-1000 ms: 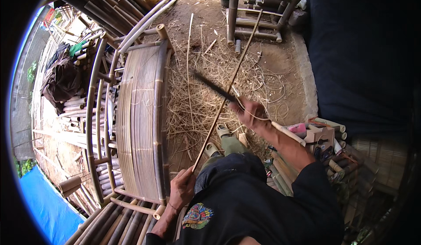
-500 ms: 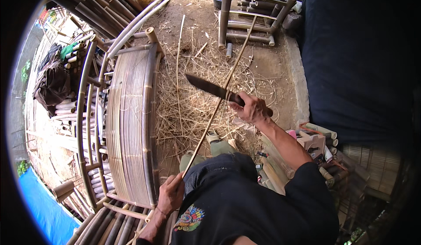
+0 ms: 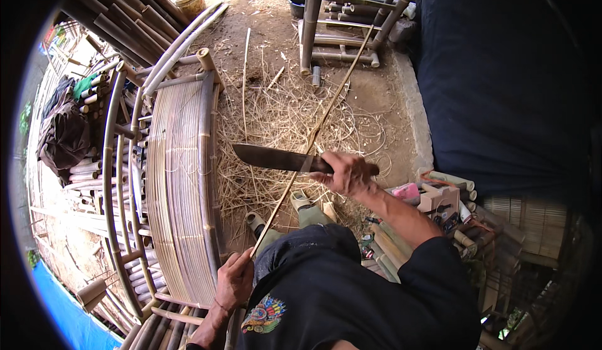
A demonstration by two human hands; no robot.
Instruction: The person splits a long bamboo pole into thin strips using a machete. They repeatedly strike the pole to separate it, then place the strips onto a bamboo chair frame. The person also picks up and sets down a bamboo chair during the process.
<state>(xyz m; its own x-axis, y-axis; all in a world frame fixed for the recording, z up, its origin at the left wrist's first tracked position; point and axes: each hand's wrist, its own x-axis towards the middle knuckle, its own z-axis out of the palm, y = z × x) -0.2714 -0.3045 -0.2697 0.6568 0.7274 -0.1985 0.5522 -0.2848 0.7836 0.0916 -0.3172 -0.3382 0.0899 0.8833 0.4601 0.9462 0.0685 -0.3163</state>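
A long, thin bamboo strip [image 3: 339, 91] slants from near my lap up to the far right. My left hand [image 3: 234, 280] is closed round its near end, beside my left thigh. In my right hand [image 3: 348, 176] is the dark handle of a machete [image 3: 271, 157], its broad blade pointing left. The blade lies across the strip close to the handle, where the strip looks split or rough just beyond it. Part of the handle sticks out behind my fist.
A bamboo bench [image 3: 179, 181] stands at my left. Pale shavings [image 3: 276, 124] cover the ground ahead. A bamboo frame [image 3: 342, 43] stands at the far right, near a dark cloth [image 3: 495, 87]. Cut bamboo and a cardboard box [image 3: 439, 199] lie at my right.
The machete has moved down along the strip toward me, and its blade has turned closer to level. My left hand still grips the near end. The whole view has shifted slightly.
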